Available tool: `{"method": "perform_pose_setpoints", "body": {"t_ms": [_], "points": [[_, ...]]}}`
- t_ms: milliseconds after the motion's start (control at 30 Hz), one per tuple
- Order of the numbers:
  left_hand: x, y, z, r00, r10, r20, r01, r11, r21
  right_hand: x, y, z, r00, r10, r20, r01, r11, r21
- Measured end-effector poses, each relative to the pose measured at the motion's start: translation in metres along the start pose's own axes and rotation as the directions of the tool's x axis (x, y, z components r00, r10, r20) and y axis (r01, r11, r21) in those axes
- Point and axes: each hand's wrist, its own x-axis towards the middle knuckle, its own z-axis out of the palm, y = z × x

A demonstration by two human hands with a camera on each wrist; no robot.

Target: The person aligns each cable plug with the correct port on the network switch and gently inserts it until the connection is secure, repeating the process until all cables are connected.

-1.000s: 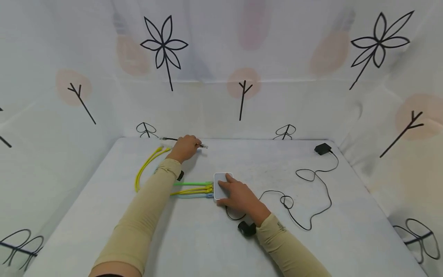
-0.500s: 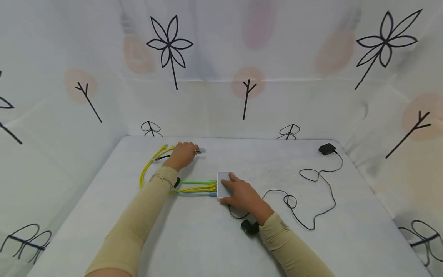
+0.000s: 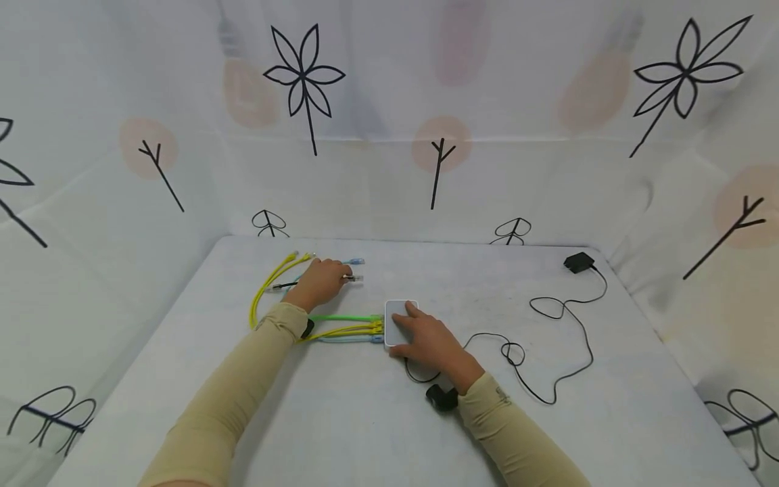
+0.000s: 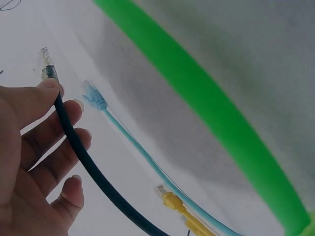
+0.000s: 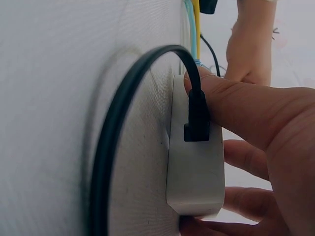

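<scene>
My left hand (image 3: 318, 283) pinches a black network cable (image 4: 86, 162) between thumb and fingers, just behind its clear plug (image 4: 46, 56), which points away. The other end of this cable (image 3: 282, 286) sticks out left of the hand. My right hand (image 3: 429, 343) holds a small white network switch (image 3: 395, 333), thumb at its near side and fingers over the top and far side. A green cable (image 3: 347, 317), yellow cables (image 3: 349, 331) and a light blue cable (image 3: 347, 340) enter the switch's left side. A black power plug (image 5: 198, 115) sits in its near face.
Free yellow plugs (image 3: 304, 256) and a light blue plug (image 3: 355, 261) lie toward the back of the white table (image 3: 359, 419). A thin black cord (image 3: 575, 368) winds across the right side to a black power adapter (image 3: 579, 262) at the back right.
My left hand has come nearer and slightly left from the table's back edge, bringing the black network cable along. The light blue plug now shows behind it. My right hand stays on the switch.
</scene>
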Motion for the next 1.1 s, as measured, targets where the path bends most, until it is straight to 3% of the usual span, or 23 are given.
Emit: {"method": "perform_pose_setpoints", "body": {"t_ms": [300, 567, 1100], "points": [[-0.010, 0.010, -0.006, 0.998, 0.027, 0.065, -0.026, 0.999, -0.020, 0.001, 0.000, -0.002, 1.000, 0.024, 0.016, -0.024, 1.000, 0.010], [-0.016, 0.019, -0.007, 0.985, 0.037, 0.171, -0.009, 0.987, -0.161, 0.000, -0.001, -0.003, 0.999, 0.030, 0.015, -0.030, 0.999, 0.013], [-0.022, 0.033, -0.006, 0.979, 0.034, 0.200, 0.007, 0.979, -0.204, 0.000, -0.003, -0.002, 1.000, 0.025, 0.011, -0.025, 1.000, 0.009]]}}
